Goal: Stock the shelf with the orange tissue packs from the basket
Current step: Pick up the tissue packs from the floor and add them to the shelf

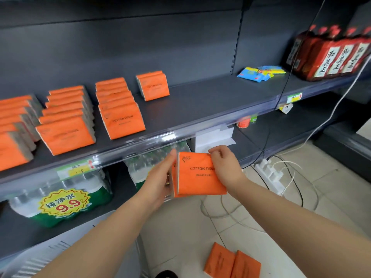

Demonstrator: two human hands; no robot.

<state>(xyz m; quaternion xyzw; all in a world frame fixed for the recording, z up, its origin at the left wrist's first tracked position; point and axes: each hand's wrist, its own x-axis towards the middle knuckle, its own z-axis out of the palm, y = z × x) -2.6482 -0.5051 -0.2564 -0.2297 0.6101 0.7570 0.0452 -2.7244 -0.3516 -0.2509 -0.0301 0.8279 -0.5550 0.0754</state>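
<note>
Two bare forearms run up from the bottom edge. Between them, low right, two orange tissue packs lie side by side; what they rest in cannot be told.

Left hand: fingers straight along the left edge of the held packs, thumb side up. Right hand: fingers curled over the top right corner, gripping. What is held looks like two packs pressed together, face toward the camera, "COTTON TISSUE" legible. They sit in the air just in front of and below the shelf edge, not touching it.

On the shelf, four rows of matching orange packs stand leaning back:
- far-left row, partly cut off
- second row
- third row
- short fourth row, about two packs, set back

Right of that the shelf board shows bare, then blue-and-yellow packets and red-labelled bottles.

Lower shelf: wrapped bottled water with a 9.9 sticker. On the tiled floor, a white power strip with cables.
</note>
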